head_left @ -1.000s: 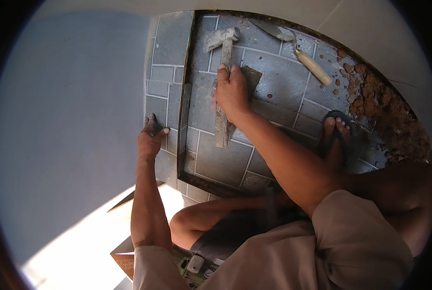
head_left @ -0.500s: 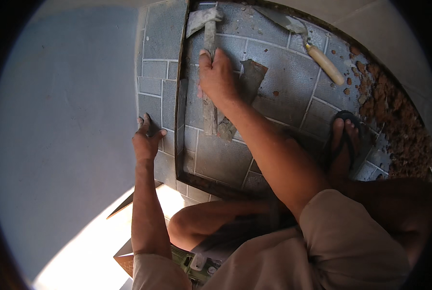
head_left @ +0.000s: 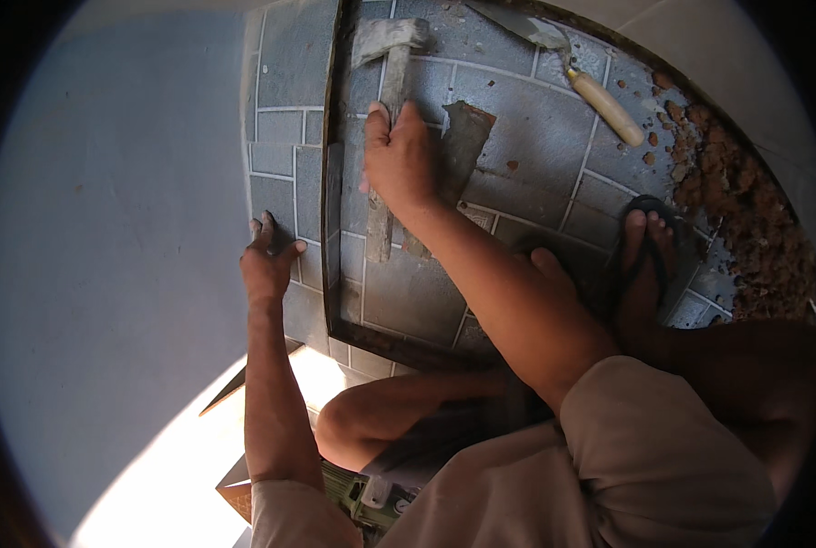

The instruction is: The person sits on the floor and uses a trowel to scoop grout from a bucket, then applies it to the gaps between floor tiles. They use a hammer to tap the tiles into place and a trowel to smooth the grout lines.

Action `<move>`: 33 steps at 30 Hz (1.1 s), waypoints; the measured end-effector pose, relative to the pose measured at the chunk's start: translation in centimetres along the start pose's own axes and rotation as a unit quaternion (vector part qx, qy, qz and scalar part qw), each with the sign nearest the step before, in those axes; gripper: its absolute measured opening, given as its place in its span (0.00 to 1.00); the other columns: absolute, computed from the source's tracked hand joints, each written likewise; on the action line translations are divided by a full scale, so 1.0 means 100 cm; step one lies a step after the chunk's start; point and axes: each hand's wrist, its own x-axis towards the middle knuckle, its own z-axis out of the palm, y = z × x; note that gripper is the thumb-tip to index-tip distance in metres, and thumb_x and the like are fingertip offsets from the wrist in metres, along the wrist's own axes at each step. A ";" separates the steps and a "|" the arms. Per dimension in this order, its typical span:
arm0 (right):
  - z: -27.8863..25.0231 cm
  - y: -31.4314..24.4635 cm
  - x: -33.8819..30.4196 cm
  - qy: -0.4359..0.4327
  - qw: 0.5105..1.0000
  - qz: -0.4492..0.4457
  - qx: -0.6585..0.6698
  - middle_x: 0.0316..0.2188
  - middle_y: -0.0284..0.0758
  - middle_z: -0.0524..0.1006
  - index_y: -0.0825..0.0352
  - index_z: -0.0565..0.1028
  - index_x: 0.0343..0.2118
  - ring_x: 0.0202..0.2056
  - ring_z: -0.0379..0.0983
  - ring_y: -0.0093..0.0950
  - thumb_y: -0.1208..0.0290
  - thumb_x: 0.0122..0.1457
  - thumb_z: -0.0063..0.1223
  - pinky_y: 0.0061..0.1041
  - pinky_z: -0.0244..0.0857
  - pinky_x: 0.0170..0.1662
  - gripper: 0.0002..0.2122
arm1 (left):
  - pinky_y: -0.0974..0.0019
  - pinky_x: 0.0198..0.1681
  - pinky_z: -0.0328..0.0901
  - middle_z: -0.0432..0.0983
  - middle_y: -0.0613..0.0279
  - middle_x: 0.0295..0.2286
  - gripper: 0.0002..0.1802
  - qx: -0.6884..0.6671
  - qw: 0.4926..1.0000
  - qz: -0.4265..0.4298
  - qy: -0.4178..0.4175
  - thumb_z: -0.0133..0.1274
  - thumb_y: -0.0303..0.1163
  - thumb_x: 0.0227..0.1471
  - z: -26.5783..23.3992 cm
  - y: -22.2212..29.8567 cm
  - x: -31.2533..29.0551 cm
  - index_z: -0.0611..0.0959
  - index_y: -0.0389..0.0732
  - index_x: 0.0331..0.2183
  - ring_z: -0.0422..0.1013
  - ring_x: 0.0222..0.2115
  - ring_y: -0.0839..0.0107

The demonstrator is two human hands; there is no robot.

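My right hand point(head_left: 397, 160) is wrapped round the handle of a mortar-caked hatchet point(head_left: 391, 82). Its greyish head points away from me, above the grey patterned tiles. Beside that hand, a broken grey piece point(head_left: 467, 142) with a brownish corner lies on the tiles, partly hidden by my wrist. On the left, my left hand point(head_left: 269, 265) rests on a narrow tiled strip point(head_left: 273, 160) next to the wall, its fingers apart and holding nothing. A trowel point(head_left: 607, 108) with a wooden handle lies at the far right of the tiles.
A raised dark-edged rim point(head_left: 336, 164) separates the strip from the tiled area point(head_left: 526, 128). Reddish-brown crumbled soil point(head_left: 746, 201) heaps along the right edge. The blue-grey wall point(head_left: 125, 228) fills the left. My sandalled foot point(head_left: 647, 237) stands on the tiles; a greenish machine point(head_left: 371, 502) sits below.
The view has shifted slightly, moving the scene a little left and up. My right hand still grips the hatchet, whose handle leans a bit more. My left hand stays on the strip.
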 end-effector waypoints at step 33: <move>-0.022 0.001 0.054 -0.135 0.972 0.094 0.169 0.20 0.34 0.71 0.66 0.69 0.36 0.13 0.68 0.27 0.60 0.73 0.52 0.33 0.66 0.13 0.14 | 0.59 0.70 0.58 0.61 0.30 0.65 0.50 -0.037 0.999 0.003 0.001 0.76 0.30 0.43 0.003 -0.003 -0.001 0.71 0.38 0.66 0.58 0.70 0.51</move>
